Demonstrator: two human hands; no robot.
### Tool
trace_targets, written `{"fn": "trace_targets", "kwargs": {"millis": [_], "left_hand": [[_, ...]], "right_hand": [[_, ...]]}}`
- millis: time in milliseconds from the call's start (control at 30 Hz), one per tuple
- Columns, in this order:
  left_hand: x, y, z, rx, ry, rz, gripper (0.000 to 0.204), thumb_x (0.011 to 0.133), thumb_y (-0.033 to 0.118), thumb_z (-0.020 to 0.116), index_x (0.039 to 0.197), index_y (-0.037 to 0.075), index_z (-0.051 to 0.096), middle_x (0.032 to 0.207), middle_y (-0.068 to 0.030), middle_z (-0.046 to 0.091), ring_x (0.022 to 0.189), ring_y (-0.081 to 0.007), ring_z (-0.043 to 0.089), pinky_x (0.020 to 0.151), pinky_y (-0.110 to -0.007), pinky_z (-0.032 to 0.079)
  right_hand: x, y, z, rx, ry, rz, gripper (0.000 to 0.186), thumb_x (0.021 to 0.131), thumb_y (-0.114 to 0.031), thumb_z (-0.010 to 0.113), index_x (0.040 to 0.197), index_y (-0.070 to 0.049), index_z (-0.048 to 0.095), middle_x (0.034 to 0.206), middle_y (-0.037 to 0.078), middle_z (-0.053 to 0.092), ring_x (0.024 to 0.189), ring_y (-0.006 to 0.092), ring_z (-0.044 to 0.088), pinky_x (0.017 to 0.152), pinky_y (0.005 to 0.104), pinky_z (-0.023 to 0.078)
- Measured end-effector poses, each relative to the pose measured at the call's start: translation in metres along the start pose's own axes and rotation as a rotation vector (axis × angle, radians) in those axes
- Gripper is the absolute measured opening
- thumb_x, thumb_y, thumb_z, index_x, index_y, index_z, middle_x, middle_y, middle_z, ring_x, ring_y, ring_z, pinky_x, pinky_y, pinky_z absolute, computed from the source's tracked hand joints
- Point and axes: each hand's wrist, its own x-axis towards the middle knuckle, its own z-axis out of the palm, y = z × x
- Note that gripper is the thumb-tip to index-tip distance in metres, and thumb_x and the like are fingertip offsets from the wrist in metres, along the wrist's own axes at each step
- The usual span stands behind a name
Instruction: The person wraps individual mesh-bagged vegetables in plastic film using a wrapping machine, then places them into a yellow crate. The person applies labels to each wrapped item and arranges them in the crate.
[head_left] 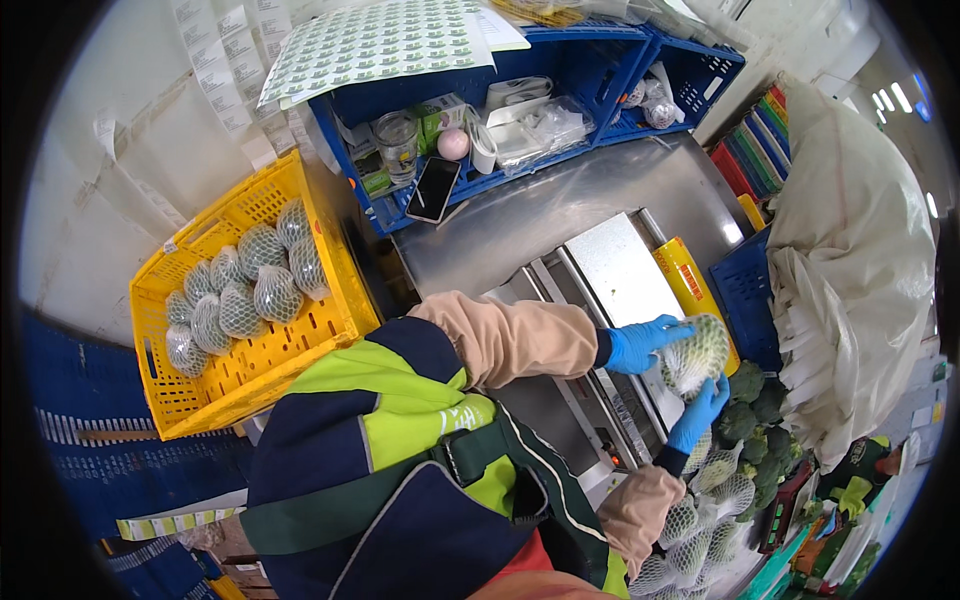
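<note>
My blue-gloved left hand (640, 345) grips a netted green vegetable, likely broccoli (697, 352), at the right of the view. My blue-gloved right hand (697, 420) has its fingers closed at the lower side of that vegetable. Beneath and left of it lies a steel machine (615, 275) with a long bar and slot, beside a yellow part (683, 268). Loose broccoli heads (765, 400) and several white-netted pieces (720, 500) lie just right of and below my right hand.
A yellow crate (350, 305) with several netted pieces is at left. Blue bins (620, 45) hold small supplies and a phone (432, 190) at the back, below label sheets (370, 50). A large plastic sheet (830, 250) stands at right. Another person (850, 470) appears far lower right.
</note>
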Motion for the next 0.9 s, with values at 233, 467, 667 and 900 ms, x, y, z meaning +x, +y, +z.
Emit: {"fn": "trace_targets", "kwargs": {"millis": [233, 467, 667, 900], "left_hand": [[-0.034, -0.035, -0.026, -0.180, 0.089, -0.107, 0.054, 0.084, 0.016, 0.056, 0.135, 0.008, 0.039, 0.116, -0.0182, 0.051, 0.109, -0.0307, 0.050, 0.096, -0.039, 0.040], [-0.064, -0.042, -0.093, 0.877, -0.351, -0.501, 0.055, 0.089, 0.049, 0.042, 0.069, 0.004, 0.067, 0.070, -0.0194, 0.062, 0.071, -0.0380, 0.060, 0.070, -0.046, 0.047], [-0.048, -0.081, -0.074, 0.529, -0.471, -0.385, 0.047, 0.090, 0.042, 0.044, 0.079, 0.002, 0.066, 0.080, -0.0206, 0.063, 0.075, -0.0382, 0.059, 0.071, -0.043, 0.047], [-0.066, 0.035, -0.171, -0.286, -0.645, -0.484, 0.042, 0.095, 0.029, 0.040, 0.086, 0.000, 0.069, 0.083, -0.0137, 0.068, 0.082, -0.0245, 0.065, 0.078, -0.034, 0.049]], "right_hand": [[-0.001, 0.030, -0.017, -0.239, -0.131, -0.074, 0.042, 0.097, -0.024, 0.042, 0.134, -0.004, 0.039, 0.133, 0.012, 0.046, 0.106, 0.0251, 0.053, 0.089, 0.0353, 0.044], [-0.082, -0.004, -0.051, -1.254, -0.141, -0.075, 0.053, 0.082, -0.050, 0.055, 0.060, -0.004, 0.066, 0.058, 0.022, 0.057, 0.055, 0.0376, 0.059, 0.052, 0.0453, 0.045], [-0.079, 0.022, -0.031, -1.148, -0.149, -0.011, 0.040, 0.081, -0.042, 0.060, 0.068, -0.004, 0.066, 0.066, 0.018, 0.062, 0.063, 0.0336, 0.062, 0.057, 0.0404, 0.047], [-0.128, -0.089, -0.080, -0.407, -0.604, 0.345, 0.017, 0.089, -0.013, 0.056, 0.080, 0.001, 0.061, 0.074, 0.013, 0.064, 0.063, 0.0206, 0.063, 0.056, 0.0313, 0.047]]}}
